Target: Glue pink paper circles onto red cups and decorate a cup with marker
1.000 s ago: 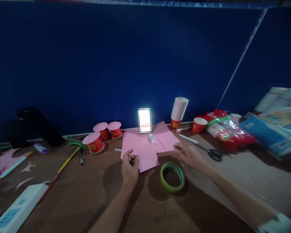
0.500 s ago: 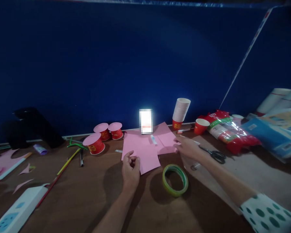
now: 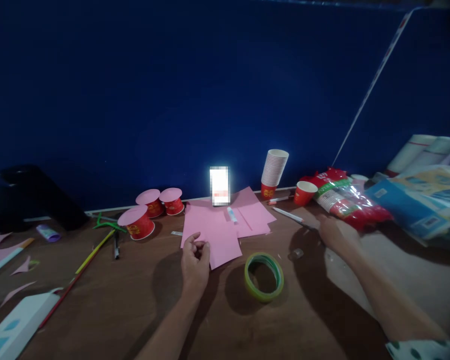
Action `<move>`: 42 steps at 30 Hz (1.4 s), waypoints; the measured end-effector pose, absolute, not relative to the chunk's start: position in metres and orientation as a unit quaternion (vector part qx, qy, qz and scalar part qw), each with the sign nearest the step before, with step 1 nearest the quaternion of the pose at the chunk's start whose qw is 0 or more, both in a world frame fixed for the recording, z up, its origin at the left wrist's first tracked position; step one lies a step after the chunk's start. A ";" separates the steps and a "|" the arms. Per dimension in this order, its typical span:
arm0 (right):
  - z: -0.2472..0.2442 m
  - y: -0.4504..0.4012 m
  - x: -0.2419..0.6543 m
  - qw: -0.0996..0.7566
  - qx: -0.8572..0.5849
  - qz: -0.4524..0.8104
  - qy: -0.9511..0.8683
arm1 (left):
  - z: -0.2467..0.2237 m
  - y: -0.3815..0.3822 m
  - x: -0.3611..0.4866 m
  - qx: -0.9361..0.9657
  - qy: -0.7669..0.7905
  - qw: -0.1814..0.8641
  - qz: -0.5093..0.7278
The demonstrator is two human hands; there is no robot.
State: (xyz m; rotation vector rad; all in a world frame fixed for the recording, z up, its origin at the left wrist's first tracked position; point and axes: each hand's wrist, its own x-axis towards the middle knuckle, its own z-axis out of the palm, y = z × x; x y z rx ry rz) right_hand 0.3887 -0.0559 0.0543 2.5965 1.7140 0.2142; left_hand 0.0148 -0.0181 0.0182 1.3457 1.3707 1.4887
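Note:
My left hand (image 3: 195,260) rests at the near edge of the pink paper sheets (image 3: 220,250), fingers loosely curled, thumb apart from them, nothing visible in it. On the right, my right hand (image 3: 337,234) reaches over the scissors (image 3: 310,226), covering their handles; its fingers are blurred, so its grip is unclear. A white pen-like stick (image 3: 288,215) lies just left of the scissors. On the pink paper is a small white-and-blue tube (image 3: 232,215). Between my arms lies a roll of tape (image 3: 264,298).
Red paper cups (image 3: 140,229) topped with pink discs stand left of the paper. Behind are a lit phone (image 3: 220,185) and a tilted cup stack (image 3: 275,167). A single cup (image 3: 305,193) and a bagged cup pack (image 3: 345,197) stand right. A power strip (image 3: 26,315) lies front left.
My right hand has moved right, from the pink paper's edge to over the scissors. My left hand stays by the paper. The whole view has shifted slightly.

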 end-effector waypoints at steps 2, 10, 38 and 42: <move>0.049 -0.068 0.395 0.029 0.836 0.066 0.544 | 0.018 -0.018 0.015 0.522 0.531 0.346 0.571; 0.037 -0.087 0.404 0.036 0.803 0.074 0.591 | 0.018 -0.019 0.015 0.526 0.532 0.340 0.570; 0.072 -0.073 0.274 -0.298 0.624 -0.087 0.717 | 0.012 -0.017 0.014 0.523 0.535 0.343 0.568; 0.066 -0.034 0.287 -0.282 0.681 -0.020 0.676 | 0.013 -0.017 0.014 0.529 0.534 0.339 0.565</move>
